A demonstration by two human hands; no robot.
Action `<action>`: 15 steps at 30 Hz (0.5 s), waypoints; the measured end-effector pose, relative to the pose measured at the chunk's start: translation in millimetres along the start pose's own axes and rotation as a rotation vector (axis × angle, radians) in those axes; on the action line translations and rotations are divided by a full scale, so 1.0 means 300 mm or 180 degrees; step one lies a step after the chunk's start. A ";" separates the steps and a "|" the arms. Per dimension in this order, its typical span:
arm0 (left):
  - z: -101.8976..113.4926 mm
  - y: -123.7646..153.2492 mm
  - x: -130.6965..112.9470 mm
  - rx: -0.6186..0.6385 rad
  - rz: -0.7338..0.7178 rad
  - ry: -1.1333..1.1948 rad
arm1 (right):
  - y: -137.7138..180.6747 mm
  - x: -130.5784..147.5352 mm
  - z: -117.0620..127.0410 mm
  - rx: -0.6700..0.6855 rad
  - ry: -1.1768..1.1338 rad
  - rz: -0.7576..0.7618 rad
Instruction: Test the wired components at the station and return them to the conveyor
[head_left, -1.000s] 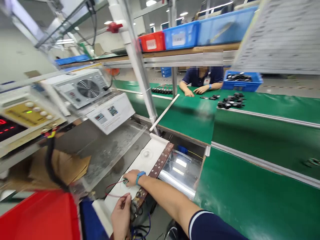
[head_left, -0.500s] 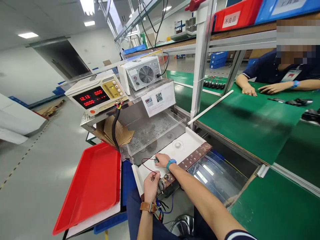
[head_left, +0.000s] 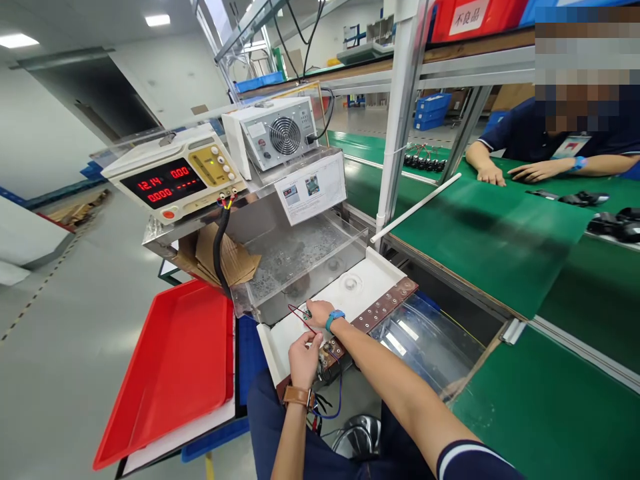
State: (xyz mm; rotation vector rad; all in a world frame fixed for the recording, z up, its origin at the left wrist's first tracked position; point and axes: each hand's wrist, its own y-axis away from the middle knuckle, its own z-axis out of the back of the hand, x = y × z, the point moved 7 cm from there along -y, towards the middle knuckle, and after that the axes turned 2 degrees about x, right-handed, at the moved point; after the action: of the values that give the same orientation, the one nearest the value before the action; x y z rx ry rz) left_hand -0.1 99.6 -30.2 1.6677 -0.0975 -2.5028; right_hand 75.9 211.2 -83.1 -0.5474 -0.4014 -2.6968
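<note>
If the left hand (head_left: 303, 360) pulled too hard on the red wire (head_left: 301, 321) pinched in its fingertips, the wire could probably tear loose from the circuit board (head_left: 307, 313); a weak hold by the right hand (head_left: 320, 313) might let that board slip. The board sits at the right hand's curled fingertips, beyond the left hand, and seems gripped, though the fingers partly hide it. The wire loops out left of the right hand, back to the left fingertips.

Power supply (head_left: 173, 177) behind tray (head_left: 180, 353), left of hands (head_left: 303, 360)
</note>
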 end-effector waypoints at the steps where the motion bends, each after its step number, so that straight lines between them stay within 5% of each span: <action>1: -0.008 -0.008 0.001 0.0019 -0.0017 -0.0064 | -0.002 -0.004 -0.003 -0.0005 0.0000 -0.0026; 9: -0.038 -0.041 0.045 0.0065 0.0020 -0.0454 | -0.014 -0.016 -0.008 -0.0099 -0.0094 0.0019; 15: -0.051 -0.038 -0.007 0.0300 0.0027 -0.0746 | -0.003 -0.015 0.009 -0.0111 -0.0091 0.0020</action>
State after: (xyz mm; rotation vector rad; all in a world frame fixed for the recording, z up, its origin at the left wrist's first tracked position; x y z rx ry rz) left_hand 14.1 111.6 -35.6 1.3933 -0.2488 -2.7161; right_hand 80.2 214.2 -82.8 -0.5966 -0.3602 -2.6974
